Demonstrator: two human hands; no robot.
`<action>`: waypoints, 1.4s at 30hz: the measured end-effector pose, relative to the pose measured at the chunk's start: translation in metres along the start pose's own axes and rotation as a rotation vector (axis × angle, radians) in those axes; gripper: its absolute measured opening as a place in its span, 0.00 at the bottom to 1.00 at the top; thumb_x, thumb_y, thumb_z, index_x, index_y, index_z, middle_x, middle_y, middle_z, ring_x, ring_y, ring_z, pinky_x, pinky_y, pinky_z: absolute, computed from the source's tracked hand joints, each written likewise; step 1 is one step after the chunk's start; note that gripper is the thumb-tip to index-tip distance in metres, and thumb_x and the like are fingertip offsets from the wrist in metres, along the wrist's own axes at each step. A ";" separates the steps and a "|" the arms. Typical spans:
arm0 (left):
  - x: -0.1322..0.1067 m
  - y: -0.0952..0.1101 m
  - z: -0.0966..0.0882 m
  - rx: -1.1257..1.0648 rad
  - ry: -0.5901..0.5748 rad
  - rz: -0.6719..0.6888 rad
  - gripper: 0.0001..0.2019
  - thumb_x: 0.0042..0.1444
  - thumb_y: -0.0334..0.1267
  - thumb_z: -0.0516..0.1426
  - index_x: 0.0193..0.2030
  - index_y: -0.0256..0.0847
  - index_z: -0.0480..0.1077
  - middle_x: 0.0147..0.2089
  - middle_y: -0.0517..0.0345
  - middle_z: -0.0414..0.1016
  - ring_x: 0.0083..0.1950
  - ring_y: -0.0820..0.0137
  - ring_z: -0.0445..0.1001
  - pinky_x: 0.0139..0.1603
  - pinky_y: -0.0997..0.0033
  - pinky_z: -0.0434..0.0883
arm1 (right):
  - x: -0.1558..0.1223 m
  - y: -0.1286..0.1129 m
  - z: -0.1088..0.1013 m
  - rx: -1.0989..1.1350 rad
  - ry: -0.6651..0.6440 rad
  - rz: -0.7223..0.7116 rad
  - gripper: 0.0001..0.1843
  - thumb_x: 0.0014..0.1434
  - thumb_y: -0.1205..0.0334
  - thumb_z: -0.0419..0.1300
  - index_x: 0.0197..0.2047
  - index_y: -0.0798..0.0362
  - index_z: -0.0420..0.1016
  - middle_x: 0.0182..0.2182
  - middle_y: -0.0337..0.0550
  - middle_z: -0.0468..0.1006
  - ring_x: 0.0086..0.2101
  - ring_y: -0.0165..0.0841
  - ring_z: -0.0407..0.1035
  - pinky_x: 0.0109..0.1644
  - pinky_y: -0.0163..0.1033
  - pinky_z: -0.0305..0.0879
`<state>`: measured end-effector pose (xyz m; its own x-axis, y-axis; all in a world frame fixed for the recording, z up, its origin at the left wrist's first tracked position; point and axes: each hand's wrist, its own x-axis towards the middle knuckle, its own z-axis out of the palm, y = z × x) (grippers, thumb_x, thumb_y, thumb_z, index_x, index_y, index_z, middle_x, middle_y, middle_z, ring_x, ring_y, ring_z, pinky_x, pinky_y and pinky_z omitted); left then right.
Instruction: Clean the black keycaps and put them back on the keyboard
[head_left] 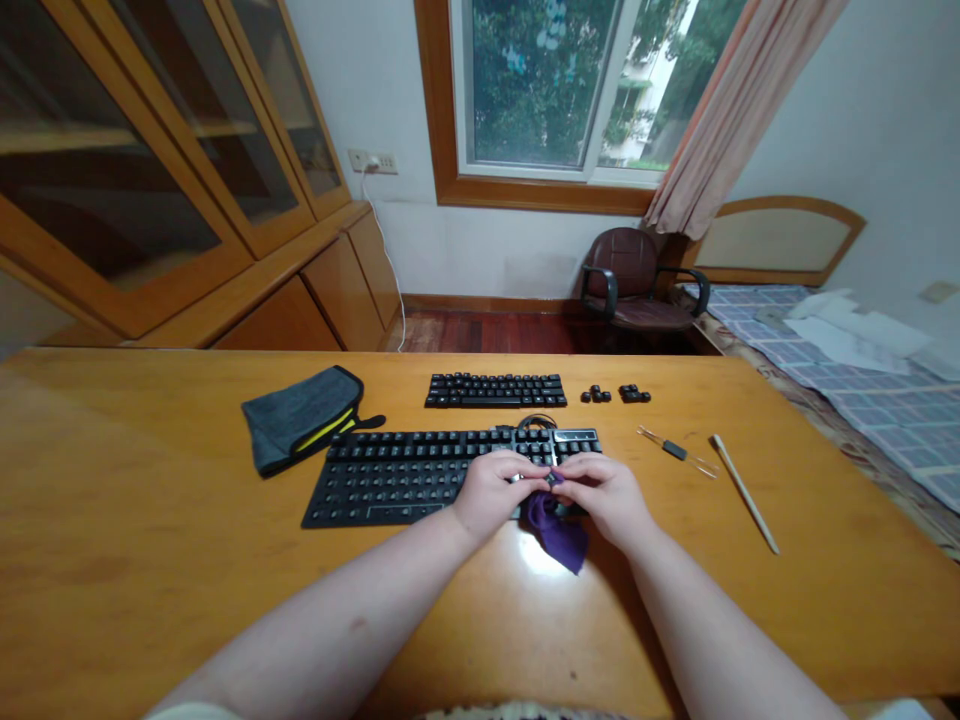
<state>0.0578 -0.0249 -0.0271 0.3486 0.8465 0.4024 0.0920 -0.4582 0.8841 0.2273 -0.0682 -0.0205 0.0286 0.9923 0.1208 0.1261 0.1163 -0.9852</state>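
Note:
Both hands meet over the right part of a black keyboard (390, 485), fingertips pinched together. Between them is a small dark piece, perhaps a keycap, mostly covered by the fingers. My right hand (611, 495) pinches a purple cloth (559, 540), whose loose end hangs down over the keyboard's front edge onto the table. My left hand (491, 490) is closed at the fingertips against the same small piece. Much of the keyboard's main block shows bare switches without caps, while its top rows still carry caps. The hands hide part of its right side.
Behind the keyboard lie rows of loose keycaps (495, 391), with two small keycap groups (596, 395) (634, 394) to their right. A folded grey cloth (300, 415) lies left. A wire keycap puller (674, 450) and a pale stick (744, 493) rest on the wooden table (187, 580).

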 end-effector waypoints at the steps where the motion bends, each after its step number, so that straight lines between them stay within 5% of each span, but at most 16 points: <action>1: 0.000 0.000 0.000 -0.004 -0.007 -0.003 0.06 0.42 0.30 0.64 0.30 0.41 0.78 0.29 0.55 0.78 0.31 0.71 0.75 0.35 0.73 0.73 | 0.000 0.000 0.000 0.004 0.003 -0.002 0.05 0.42 0.60 0.68 0.25 0.51 0.78 0.25 0.42 0.74 0.22 0.30 0.69 0.24 0.36 0.70; 12: 0.002 0.001 0.001 -0.015 0.002 -0.043 0.05 0.44 0.29 0.63 0.30 0.41 0.78 0.30 0.55 0.78 0.32 0.71 0.75 0.37 0.73 0.73 | -0.002 -0.008 0.005 -0.023 0.049 -0.003 0.07 0.44 0.61 0.67 0.31 0.50 0.80 0.29 0.43 0.76 0.26 0.31 0.71 0.28 0.36 0.71; 20: 0.000 0.000 0.002 0.025 -0.002 -0.004 0.08 0.42 0.30 0.64 0.33 0.40 0.77 0.34 0.54 0.78 0.36 0.69 0.76 0.41 0.70 0.74 | -0.001 -0.008 0.006 -0.013 0.109 0.016 0.05 0.46 0.60 0.65 0.28 0.52 0.79 0.25 0.40 0.74 0.19 0.27 0.67 0.25 0.35 0.69; 30: -0.002 0.009 0.006 0.182 0.114 0.090 0.07 0.46 0.30 0.61 0.34 0.40 0.75 0.34 0.55 0.77 0.37 0.70 0.75 0.41 0.68 0.74 | -0.002 -0.002 0.006 -0.143 0.134 -0.146 0.07 0.51 0.60 0.61 0.33 0.47 0.80 0.35 0.44 0.76 0.38 0.35 0.70 0.45 0.43 0.66; 37: -0.003 0.006 0.007 0.168 0.123 0.065 0.08 0.48 0.29 0.58 0.36 0.39 0.74 0.36 0.54 0.74 0.38 0.70 0.74 0.38 0.71 0.75 | -0.002 0.000 0.010 0.072 0.210 -0.009 0.07 0.47 0.59 0.64 0.30 0.52 0.74 0.30 0.41 0.74 0.25 0.30 0.68 0.32 0.38 0.68; 42: -0.004 0.006 0.006 0.224 0.046 0.075 0.09 0.49 0.30 0.57 0.38 0.39 0.73 0.36 0.54 0.74 0.38 0.70 0.73 0.40 0.70 0.74 | -0.002 -0.006 0.008 -0.099 0.175 -0.137 0.04 0.49 0.62 0.62 0.25 0.51 0.76 0.33 0.45 0.74 0.37 0.35 0.69 0.45 0.42 0.65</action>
<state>0.0625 -0.0326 -0.0250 0.3194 0.8169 0.4803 0.2737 -0.5648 0.7785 0.2188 -0.0707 -0.0163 0.1751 0.9438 0.2802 0.2368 0.2358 -0.9425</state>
